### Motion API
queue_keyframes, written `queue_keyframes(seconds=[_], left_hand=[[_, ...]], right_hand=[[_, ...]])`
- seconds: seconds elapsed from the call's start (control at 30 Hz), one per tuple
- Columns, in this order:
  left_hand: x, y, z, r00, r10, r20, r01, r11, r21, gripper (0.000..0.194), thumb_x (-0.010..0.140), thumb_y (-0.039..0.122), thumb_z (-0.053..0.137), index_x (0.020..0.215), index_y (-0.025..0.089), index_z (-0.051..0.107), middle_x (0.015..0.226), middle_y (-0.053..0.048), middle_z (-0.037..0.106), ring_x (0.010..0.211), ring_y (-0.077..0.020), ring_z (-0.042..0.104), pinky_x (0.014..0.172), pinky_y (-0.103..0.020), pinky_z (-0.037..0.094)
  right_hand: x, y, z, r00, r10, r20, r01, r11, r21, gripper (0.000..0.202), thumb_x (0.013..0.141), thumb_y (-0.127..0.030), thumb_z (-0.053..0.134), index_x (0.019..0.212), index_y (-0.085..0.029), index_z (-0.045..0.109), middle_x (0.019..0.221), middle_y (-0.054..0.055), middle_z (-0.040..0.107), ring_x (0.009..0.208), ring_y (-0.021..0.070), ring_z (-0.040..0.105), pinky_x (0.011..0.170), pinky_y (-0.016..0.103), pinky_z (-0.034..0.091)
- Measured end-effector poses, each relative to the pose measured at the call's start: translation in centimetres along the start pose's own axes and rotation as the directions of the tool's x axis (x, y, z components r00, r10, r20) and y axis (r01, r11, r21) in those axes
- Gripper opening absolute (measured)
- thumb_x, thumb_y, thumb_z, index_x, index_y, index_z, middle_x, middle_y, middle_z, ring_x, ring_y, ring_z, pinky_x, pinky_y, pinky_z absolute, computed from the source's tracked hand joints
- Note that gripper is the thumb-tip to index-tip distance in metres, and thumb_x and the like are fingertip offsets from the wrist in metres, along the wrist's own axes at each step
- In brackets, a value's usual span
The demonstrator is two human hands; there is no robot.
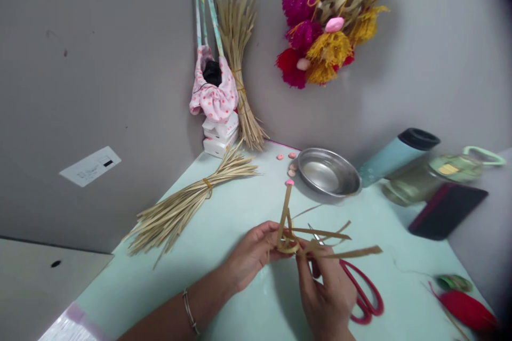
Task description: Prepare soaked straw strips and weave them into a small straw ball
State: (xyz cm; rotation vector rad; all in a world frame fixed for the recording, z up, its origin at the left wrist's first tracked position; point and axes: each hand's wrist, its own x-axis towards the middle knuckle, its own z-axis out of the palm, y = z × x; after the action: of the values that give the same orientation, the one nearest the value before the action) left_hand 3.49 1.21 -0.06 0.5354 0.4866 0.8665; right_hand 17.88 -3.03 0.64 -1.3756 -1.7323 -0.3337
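A small woven piece of straw strips [288,245] is held between both hands over the near part of the table. Its loose strip ends stick up and out to the right. From the left, my left hand [256,253] pinches the piece, a bracelet on its wrist. My right hand [326,287] has its fingers closed on the piece's right side, where the strips come out. Under and beside my right hand lie scissors [374,295] with red handles; the hand covers part of them.
A tied straw bundle [188,197] lies on the left, another bundle [242,85] stands in the corner. Behind the hands are a metal bowl [326,173], a blue tumbler [394,157], a green bottle [428,176] and a dark phone [446,210]. Red yarn [468,309] lies at right.
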Motion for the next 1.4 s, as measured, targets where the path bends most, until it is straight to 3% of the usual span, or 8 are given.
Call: queue_keyframes(seconds=[0.17,0.33,0.53,0.8,1.0,1.2,1.3,1.4], left_hand=[[0.1,-0.2,-0.1,1.0,-0.001,-0.002,0.001,1.0,0.018,0.026,0.088,0.034,0.069,0.102,0.012,0.063,0.1,-0.012,0.072,0.091,-0.0181,0.069,0.09,-0.033,0.048],[0.1,-0.1,0.1,0.999,0.008,-0.048,-0.008,1.0,0.008,0.029,0.084,0.032,0.074,0.102,0.012,0.062,0.098,-0.011,0.072,0.088,-0.0169,0.068,0.088,-0.031,0.048],[0.0,-0.4,0.1,0.995,0.032,-0.095,-0.03,0.999,0.025,0.035,0.08,0.036,0.077,0.099,0.011,0.063,0.097,-0.011,0.071,0.087,-0.0183,0.068,0.086,-0.032,0.049],[0.0,-0.6,0.1,0.996,0.029,-0.081,-0.032,0.999,-0.034,0.037,0.075,0.034,0.082,0.098,0.011,0.064,0.101,-0.011,0.068,0.088,-0.0169,0.066,0.083,-0.031,0.05],[0.0,-0.5,0.0,0.995,0.018,-0.1,-0.026,0.997,-0.078,0.038,0.074,0.036,0.082,0.095,0.012,0.061,0.095,-0.009,0.069,0.087,-0.0164,0.067,0.084,-0.03,0.049],[0.1,-0.4,-0.1,0.989,0.027,-0.145,-0.041,0.995,-0.093,0.043,0.069,0.036,0.086,0.094,0.012,0.06,0.095,-0.01,0.07,0.086,-0.0169,0.067,0.086,-0.031,0.049],[0.1,-0.3,0.0,0.987,0.053,-0.15,-0.068,0.993,-0.095,0.042,0.069,0.036,0.086,0.093,0.012,0.06,0.095,-0.01,0.07,0.086,-0.0173,0.067,0.087,-0.032,0.049],[0.2,-0.5,-0.1,0.985,0.07,-0.158,-0.086,0.992,-0.097,0.041,0.071,0.035,0.085,0.093,0.011,0.061,0.096,-0.01,0.069,0.087,-0.0178,0.067,0.088,-0.033,0.049]], right_hand=[[-0.2,0.2,0.2,0.994,0.092,0.058,-0.096,0.993,0.072,0.011,0.096,-0.024,0.06,0.099,-0.017,0.067,0.075,0.002,0.072,0.052,0.0107,0.059,0.052,0.022,0.047],[-0.7,1.0,0.1,0.999,-0.003,0.043,0.006,0.998,-0.063,0.017,0.094,-0.022,0.061,0.11,-0.019,0.066,0.087,0.006,0.076,0.062,0.0146,0.066,0.056,0.025,0.049],[-1.0,1.8,-0.2,0.995,-0.104,0.007,0.104,0.983,-0.151,0.011,0.09,-0.021,0.069,0.101,-0.019,0.07,0.085,0.006,0.075,0.065,0.0153,0.068,0.057,0.025,0.049],[-0.9,0.5,0.5,0.989,0.109,-0.1,-0.101,0.991,0.09,0.011,0.087,-0.013,0.07,0.095,-0.02,0.071,0.084,0.005,0.072,0.063,0.0147,0.063,0.054,0.025,0.048],[-1.4,1.9,0.9,0.988,0.127,0.088,-0.138,0.982,0.131,0.014,0.092,-0.023,0.064,0.103,-0.018,0.07,0.094,0.009,0.072,0.076,0.0185,0.068,0.058,0.026,0.052],[-1.7,2.9,1.0,0.984,0.002,0.18,-0.008,0.999,0.032,0.023,0.097,-0.026,0.054,0.115,-0.019,0.066,0.103,0.011,0.073,0.095,0.0244,0.071,0.078,0.034,0.057],[-2.1,2.8,0.8,0.977,0.063,0.205,-0.099,0.981,0.168,0.028,0.094,-0.025,0.058,0.121,-0.017,0.061,0.111,0.013,0.071,0.098,0.0251,0.07,0.08,0.034,0.059],[-2.6,2.5,0.3,0.962,0.193,0.192,-0.236,0.941,0.241,0.027,0.091,-0.026,0.064,0.116,-0.016,0.061,0.104,0.012,0.071,0.081,0.0219,0.072,0.069,0.031,0.06]])
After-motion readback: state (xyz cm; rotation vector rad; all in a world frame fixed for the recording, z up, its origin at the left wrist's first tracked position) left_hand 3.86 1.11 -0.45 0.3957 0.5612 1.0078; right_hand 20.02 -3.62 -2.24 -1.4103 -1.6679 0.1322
